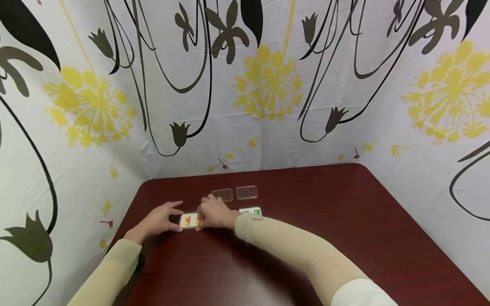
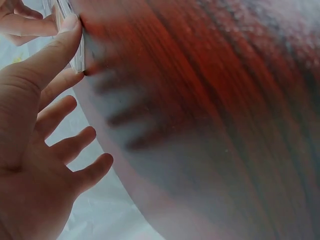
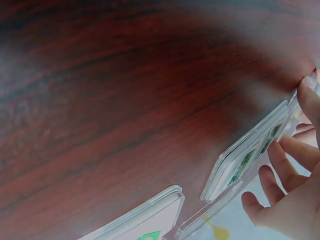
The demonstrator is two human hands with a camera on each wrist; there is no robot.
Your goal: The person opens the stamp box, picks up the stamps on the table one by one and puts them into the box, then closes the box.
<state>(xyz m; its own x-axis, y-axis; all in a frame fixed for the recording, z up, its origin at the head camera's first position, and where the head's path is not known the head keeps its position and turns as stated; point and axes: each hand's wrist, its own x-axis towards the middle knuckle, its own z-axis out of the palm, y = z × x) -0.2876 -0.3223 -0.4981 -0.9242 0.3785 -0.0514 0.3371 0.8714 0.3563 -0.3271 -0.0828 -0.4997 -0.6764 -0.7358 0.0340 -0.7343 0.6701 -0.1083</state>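
Flat on the table's left part lies a thin clear card case (image 1: 190, 220) with two orange pictures on white. My left hand (image 1: 158, 219) pinches its left end. The left wrist view shows the thumb and index finger at the edge of the clear case (image 2: 80, 52), the other fingers spread apart. From the other side my right hand (image 1: 216, 212) grips the right end with thumb and fingertips, covering part of it. Beside that hand in the right wrist view lies a case with dark green pictures (image 3: 245, 162), hidden by the hand in the head view.
Two clear plastic cases (image 1: 246, 192) lie behind the right hand, the left one partly covered by its fingers. A white case with green pictures (image 1: 251, 211) shows just past the right wrist. The dark red table (image 1: 325, 221) meets patterned cloth walls (image 1: 260, 144).
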